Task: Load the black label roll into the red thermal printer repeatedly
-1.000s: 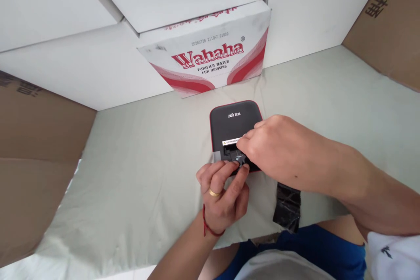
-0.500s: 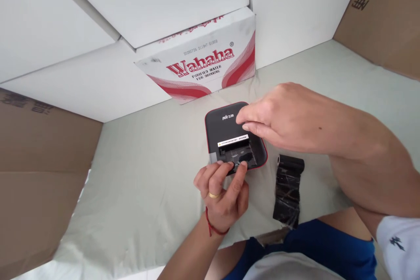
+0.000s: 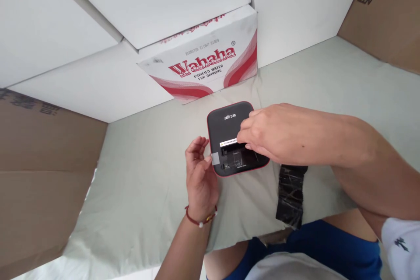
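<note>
A small black device with a red rim (image 3: 226, 129) lies on the pale cloth-covered surface (image 3: 141, 192) in front of me. My right hand (image 3: 272, 138) rests on its right half, fingers drawn together over the slot with the white label; what they pinch is hidden. My left hand (image 3: 198, 175) stands on edge beside the device's left side, fingers loosely spread and holding nothing, thumb close to a grey tab. A crumpled black film strip (image 3: 290, 194) lies by the near edge, under my right forearm.
A white carton printed "Wahaha" (image 3: 203, 59) stands just behind the device, among larger white boxes (image 3: 82, 70). Brown cardboard sheets (image 3: 36, 175) flank the surface on the left, and more brown cardboard (image 3: 383, 13) on the far right. My blue shorts (image 3: 321, 249) show below the near edge.
My left hand let go of the device's front edge and swung out to its left side, opening. My right hand came back down over the slot area.
</note>
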Demonstrator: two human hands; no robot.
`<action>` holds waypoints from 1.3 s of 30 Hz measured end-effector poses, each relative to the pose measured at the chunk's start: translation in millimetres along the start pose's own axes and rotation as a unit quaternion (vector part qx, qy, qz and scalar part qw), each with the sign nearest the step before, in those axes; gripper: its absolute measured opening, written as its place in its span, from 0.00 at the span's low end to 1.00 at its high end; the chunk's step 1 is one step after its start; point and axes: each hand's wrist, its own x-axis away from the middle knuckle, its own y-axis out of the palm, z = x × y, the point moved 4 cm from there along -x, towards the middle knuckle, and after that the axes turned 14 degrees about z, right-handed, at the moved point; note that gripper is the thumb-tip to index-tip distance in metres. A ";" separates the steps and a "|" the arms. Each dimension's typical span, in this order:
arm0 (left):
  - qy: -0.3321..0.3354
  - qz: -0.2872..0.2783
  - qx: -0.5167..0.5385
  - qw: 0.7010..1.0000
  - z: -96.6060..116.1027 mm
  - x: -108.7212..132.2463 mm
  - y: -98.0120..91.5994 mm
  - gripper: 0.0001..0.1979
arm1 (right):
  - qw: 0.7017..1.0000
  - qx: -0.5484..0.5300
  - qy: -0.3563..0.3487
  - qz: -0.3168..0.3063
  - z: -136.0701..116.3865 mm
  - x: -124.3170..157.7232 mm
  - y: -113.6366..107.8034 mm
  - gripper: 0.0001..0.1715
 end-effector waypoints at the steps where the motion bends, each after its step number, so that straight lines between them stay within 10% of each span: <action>1: -0.045 -0.030 0.023 0.998 -2.8 -2.0 2.2 0.24 | 1.000 0.003 -0.002 0.000 -0.4 -0.4 0.5 0.10; 11: -0.078 -0.107 0.056 0.990 -3.6 -11.0 10.4 0.43 | 1.000 -0.014 -0.001 -0.014 -1.7 3.9 -4.2 0.10; 21: -0.116 -0.112 0.064 0.985 -9.9 -14.9 3.2 0.39 | 1.000 -0.024 0.020 -0.001 2.5 -2.5 -16.6 0.16; 27: -0.106 -0.086 0.067 0.988 -17.1 -11.8 4.5 0.33 | 0.990 -0.025 0.066 0.124 13.2 -9.4 -25.3 0.17; 33: 0.085 0.017 -0.008 0.996 -9.8 3.6 5.5 0.19 | 0.964 0.041 0.083 0.248 14.0 -15.7 -22.8 0.20; 39: 0.428 -0.017 -0.193 0.883 22.7 33.4 16.2 0.21 | 0.970 0.054 0.047 0.230 5.1 -29.3 0.4 0.19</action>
